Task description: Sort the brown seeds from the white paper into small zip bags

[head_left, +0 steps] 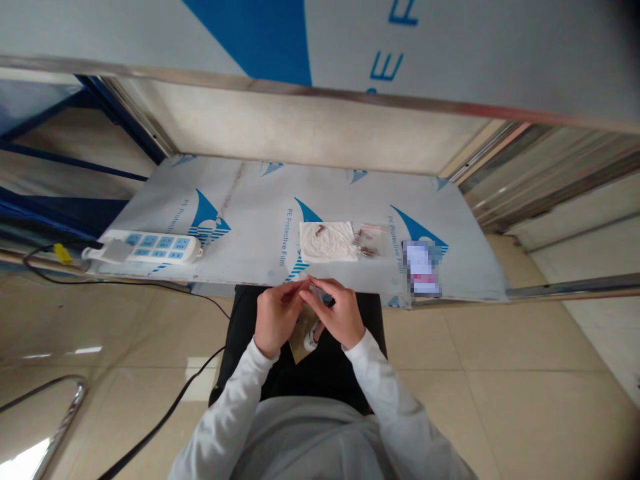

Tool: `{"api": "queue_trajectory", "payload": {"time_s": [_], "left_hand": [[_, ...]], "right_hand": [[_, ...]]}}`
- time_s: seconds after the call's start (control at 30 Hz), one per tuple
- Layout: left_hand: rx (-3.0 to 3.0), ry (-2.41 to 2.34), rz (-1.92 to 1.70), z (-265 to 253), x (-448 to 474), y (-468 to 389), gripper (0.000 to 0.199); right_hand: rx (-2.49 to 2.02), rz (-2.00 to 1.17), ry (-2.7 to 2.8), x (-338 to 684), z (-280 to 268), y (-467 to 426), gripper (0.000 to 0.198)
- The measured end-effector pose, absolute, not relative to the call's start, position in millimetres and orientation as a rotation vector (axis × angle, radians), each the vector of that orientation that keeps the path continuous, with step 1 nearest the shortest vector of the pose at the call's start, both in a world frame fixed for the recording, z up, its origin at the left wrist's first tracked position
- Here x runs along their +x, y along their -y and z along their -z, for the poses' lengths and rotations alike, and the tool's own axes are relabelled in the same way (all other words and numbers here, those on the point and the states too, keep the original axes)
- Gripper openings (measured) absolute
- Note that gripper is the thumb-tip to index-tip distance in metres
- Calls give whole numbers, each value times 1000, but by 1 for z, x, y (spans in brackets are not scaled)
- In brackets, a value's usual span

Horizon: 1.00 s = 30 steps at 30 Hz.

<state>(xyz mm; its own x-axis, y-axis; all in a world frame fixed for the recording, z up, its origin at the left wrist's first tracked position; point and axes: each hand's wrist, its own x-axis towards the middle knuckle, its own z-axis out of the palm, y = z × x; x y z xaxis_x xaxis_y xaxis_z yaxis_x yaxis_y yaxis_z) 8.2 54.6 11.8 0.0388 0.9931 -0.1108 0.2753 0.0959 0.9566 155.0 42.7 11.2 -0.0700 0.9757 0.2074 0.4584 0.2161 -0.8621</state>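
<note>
The left hand [277,317] and right hand [341,313] meet by the table [255,200]'s near edge, fingers pinched nearly together on a small, see-through, whitish plastic piece [318,291], partly hidden, its exact shape unclear.

On the film-covered grey metal table [250,220], a white oblong plastic power strip [167,249] lies at the left end. A white rectangular sheet [327,247] lies mid-table, carrying a small brown piece [319,231]. Right of it, elongated brown parts [368,252] lie on or in a clear flat bag [377,233]. A pale-screened rectangular phone [423,268] lies farther right, by the near edge.
</note>
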Motion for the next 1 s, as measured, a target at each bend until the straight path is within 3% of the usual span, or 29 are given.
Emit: {"api": "queue_trajectory", "payload": {"time_s": [0.23, 0.7, 0.77, 0.8, 0.9, 0.93, 1.0], "left_hand": [[2001, -1839, -589, -40, 11, -50, 18], [2215, -1442, -792, -49, 15, -49, 22], [2272, -1361, -769, -51, 13, -49, 11], [2310, -1325, -765, -52, 12, -50, 13], [2407, -1227, -724, -45, 8, -56, 79], [2417, -1190, -692, -41, 7, -59, 89], [2384, -1153, -645, -29, 8, -63, 81]], "right_hand": [[-1728, -492, 1842, 159, -13, -46, 21], [-1484, -558, 2070, 175, -37, -39, 27], [-1510, -598, 2058, 177, -36, -43, 25], [-1518, -618, 2057, 177, -36, -45, 25], [-1512, -682, 2075, 175, -41, -48, 21], [-1498, -704, 2084, 173, -43, -48, 18], [-1470, -767, 2086, 168, -48, -48, 13]]}}
